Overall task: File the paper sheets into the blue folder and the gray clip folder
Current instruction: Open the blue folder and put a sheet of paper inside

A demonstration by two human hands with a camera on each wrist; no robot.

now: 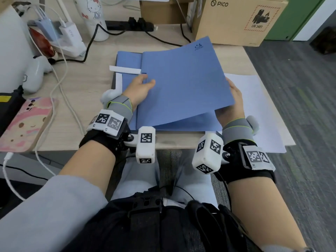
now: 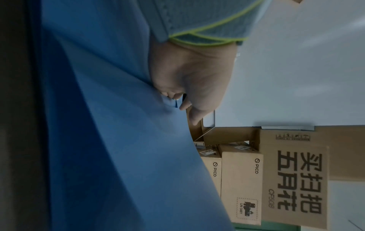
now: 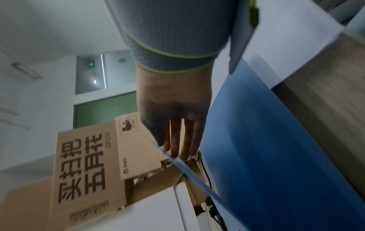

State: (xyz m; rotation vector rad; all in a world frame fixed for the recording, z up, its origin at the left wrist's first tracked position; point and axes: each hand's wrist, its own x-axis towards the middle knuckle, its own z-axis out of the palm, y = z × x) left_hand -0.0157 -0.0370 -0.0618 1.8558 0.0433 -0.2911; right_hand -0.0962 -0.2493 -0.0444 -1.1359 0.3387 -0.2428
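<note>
The blue folder [image 1: 185, 84] lies on the desk with its front cover raised and bowed. My left hand [image 1: 141, 86] grips the cover's left edge near the spine, thumb on top; in the left wrist view its fingers [image 2: 173, 93] curl at the blue cover [image 2: 118, 140]. My right hand [image 1: 235, 97] is at the cover's right edge, and its straight fingers [image 3: 183, 137] lie along the blue sheet [image 3: 266, 140]. White paper strips [image 1: 125, 69] stick out at the folder's left. A gray folder edge [image 1: 114, 82] shows beneath. A white sheet [image 1: 258, 106] lies under the folder at right.
Cardboard Pico boxes [image 1: 234, 19] stand at the back right. A pink phone [image 1: 25, 122], white cables [image 1: 60, 84], a white controller [image 1: 36, 71] and chargers crowd the left. A power strip [image 1: 131, 26] runs along the back. The desk's front edge [image 1: 172, 142] is just ahead of my wrists.
</note>
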